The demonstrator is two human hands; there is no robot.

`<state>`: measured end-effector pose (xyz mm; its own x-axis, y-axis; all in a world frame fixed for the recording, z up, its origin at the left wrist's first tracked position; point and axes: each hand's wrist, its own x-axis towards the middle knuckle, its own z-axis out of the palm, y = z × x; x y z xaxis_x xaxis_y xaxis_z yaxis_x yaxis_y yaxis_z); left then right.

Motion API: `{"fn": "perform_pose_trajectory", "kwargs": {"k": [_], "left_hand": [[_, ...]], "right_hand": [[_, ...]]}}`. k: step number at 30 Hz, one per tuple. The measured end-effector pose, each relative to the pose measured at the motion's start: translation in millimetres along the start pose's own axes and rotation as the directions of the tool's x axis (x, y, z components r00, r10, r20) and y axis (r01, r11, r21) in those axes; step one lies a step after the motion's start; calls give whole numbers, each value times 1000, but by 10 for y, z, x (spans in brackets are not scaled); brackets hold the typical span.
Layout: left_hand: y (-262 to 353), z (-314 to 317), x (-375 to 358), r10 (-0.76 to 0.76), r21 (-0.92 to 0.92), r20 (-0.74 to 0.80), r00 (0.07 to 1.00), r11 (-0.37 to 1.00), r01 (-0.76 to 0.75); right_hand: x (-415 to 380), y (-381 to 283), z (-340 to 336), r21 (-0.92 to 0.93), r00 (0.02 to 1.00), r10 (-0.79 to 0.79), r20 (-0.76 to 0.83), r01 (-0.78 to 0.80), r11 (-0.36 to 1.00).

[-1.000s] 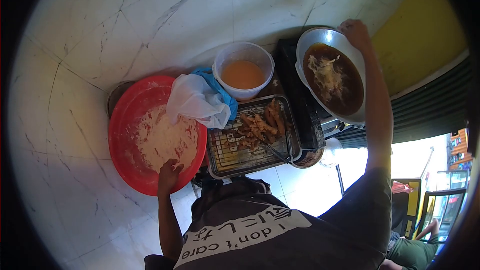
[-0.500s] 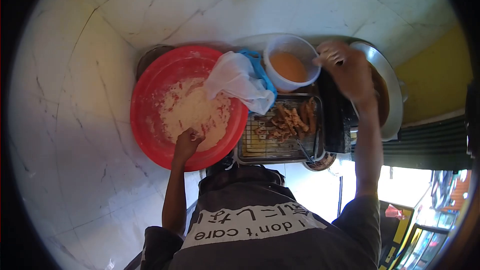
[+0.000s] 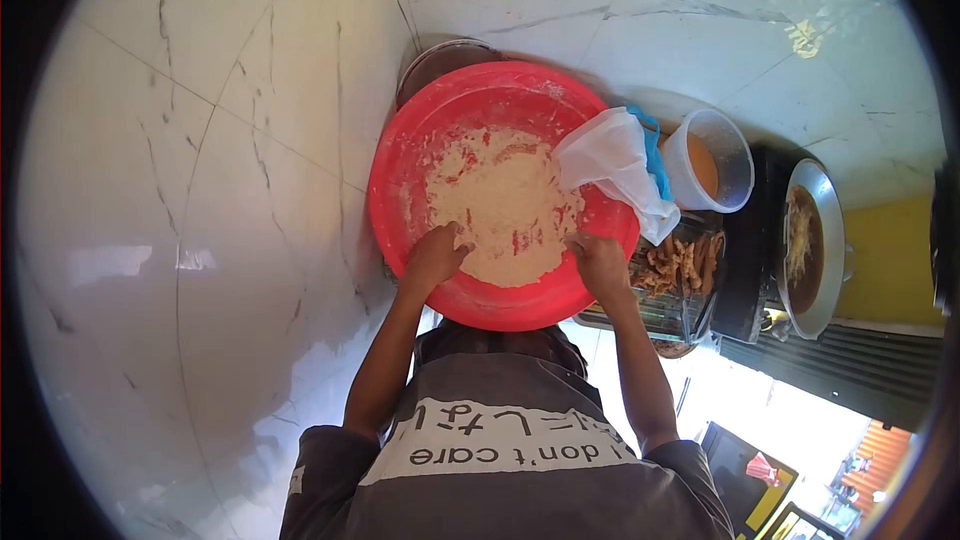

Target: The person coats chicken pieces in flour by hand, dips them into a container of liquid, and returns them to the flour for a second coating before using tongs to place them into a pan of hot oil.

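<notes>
In the head view, the dark shirt (image 3: 500, 500) shows upside-down white-panel lettering that reads "don't care", with Japanese characters above. The red basin (image 3: 405, 155) holds pale flour (image 3: 500, 200); the white tub (image 3: 738, 165), orange-brown liquid (image 3: 704, 164); the rack tray (image 3: 655, 318), browned fried pieces (image 3: 675, 265); the wok (image 3: 828, 250), dark oil. The left hand (image 3: 437, 254) and right hand (image 3: 601, 264) curl at the flour's edge, grip unclear; the right has moved from beside the tub.
</notes>
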<state>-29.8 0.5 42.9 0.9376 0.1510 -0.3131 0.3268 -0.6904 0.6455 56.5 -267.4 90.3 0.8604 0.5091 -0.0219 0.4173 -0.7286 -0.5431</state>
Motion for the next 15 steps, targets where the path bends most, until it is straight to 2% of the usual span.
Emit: {"fn": "perform_pose_trajectory", "kwargs": {"k": [2, 3, 4, 5, 6, 7, 8, 9, 11, 12, 13, 14, 15], "left_hand": [[3, 1, 58, -16, 55, 60, 998, 998, 12], [58, 0, 78, -4, 52, 71, 997, 999, 0], [129, -19, 115, 40, -12, 37, 998, 999, -40], [205, -22, 167, 83, -75, 0, 997, 994, -83], [286, -4, 244, 100, -75, 6, 995, 992, -99], [388, 23, 346, 173, -101, -49, 984, 979, -177], [501, 61, 444, 244, -125, -107, 964, 958, -256], [651, 85, 533, 254, -128, -105, 962, 955, -266], [963, 96, 702, 348, -69, -196, 917, 928, -367], [1070, 172, 786, 355, -63, -194, 914, 926, -373], [1177, 265, 884, 351, 30, -265, 898, 934, -356], [1248, 339, 976, 346, 118, -335, 876, 938, -325], [1319, 328, 1039, 351, 121, -336, 874, 936, -329]], "right_hand": [[-36, -22, 12, -40, 997, 69, -45, -71, 997], [-24, -61, -42, -90, 969, -56, -241, 35, 995], [-1, -92, -108, -161, 887, -186, -423, 128, 979], [15, -116, -194, -169, 883, -178, -434, 115, 979], [20, -130, -295, -200, 868, -132, -478, 38, 979], [32, -102, -383, -226, 851, -88, -518, -37, 973], [43, -47, -449, -233, 847, -84, -525, -47, 971], [65, 21, -521, -244, 842, -52, -538, -97, 965], [111, 202, -631, -250, 828, -22, -560, -144, 957], [110, 342, -671, -272, 878, -13, -479, -134, 953], [126, 426, -728, -292, 918, -1, -396, -124, 948], [153, 515, -782, -288, 916, 0, -401, -126, 949], [181, 560, -858, -264, 936, 20, -352, -120, 957]]}}
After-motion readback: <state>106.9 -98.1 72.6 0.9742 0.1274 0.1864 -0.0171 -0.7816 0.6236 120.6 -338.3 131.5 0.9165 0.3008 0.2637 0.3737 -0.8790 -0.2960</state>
